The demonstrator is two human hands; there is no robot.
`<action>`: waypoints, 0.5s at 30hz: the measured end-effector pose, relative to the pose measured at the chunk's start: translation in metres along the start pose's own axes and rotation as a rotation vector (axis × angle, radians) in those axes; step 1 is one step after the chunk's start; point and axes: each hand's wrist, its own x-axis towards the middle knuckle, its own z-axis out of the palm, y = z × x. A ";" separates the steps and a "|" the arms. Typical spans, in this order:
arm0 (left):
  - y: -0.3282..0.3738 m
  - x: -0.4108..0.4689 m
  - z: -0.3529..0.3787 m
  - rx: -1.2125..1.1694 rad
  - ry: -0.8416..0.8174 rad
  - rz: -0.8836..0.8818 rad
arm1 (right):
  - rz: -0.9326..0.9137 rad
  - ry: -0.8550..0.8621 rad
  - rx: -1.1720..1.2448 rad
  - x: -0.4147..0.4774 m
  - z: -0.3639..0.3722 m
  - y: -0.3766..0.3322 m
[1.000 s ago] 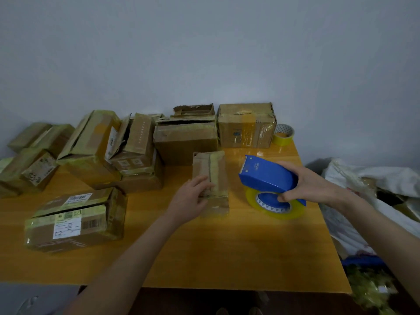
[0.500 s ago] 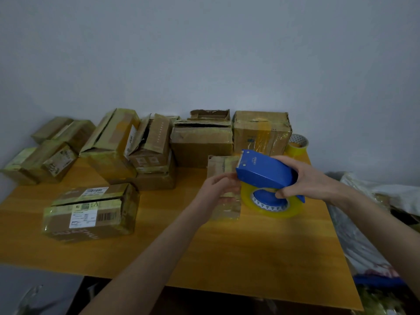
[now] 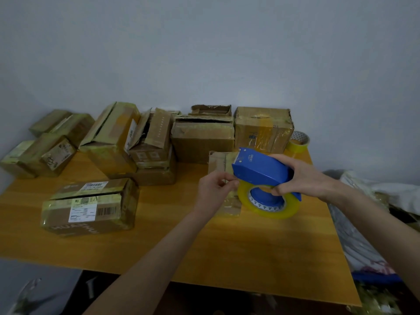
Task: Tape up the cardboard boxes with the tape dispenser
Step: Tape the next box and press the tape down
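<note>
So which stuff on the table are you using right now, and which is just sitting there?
In use: blue tape dispenser in the right hand, small box behind it.
Just lying about: spare tape roll, labelled box, boxes at the back, bags beside the table.

blue tape dispenser (image 3: 261, 170) over small box (image 3: 221, 164)

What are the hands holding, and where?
The right hand grips the tape dispenser by its back end; the left hand seems to pinch the tape by its loose end.
</note>
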 end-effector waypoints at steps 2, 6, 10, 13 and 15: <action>-0.002 0.002 -0.004 0.279 0.041 0.268 | -0.004 -0.006 -0.006 0.000 0.001 -0.002; -0.010 0.015 -0.018 0.706 0.149 0.719 | -0.001 -0.019 0.012 -0.001 0.003 -0.007; -0.018 0.022 -0.039 0.805 0.098 0.788 | 0.000 -0.048 -0.023 -0.002 0.005 -0.005; -0.021 0.007 -0.046 0.349 0.027 0.203 | 0.005 -0.037 0.003 -0.004 0.001 -0.002; -0.022 -0.001 -0.045 -0.132 -0.051 -0.344 | 0.001 -0.044 0.001 -0.005 -0.002 -0.001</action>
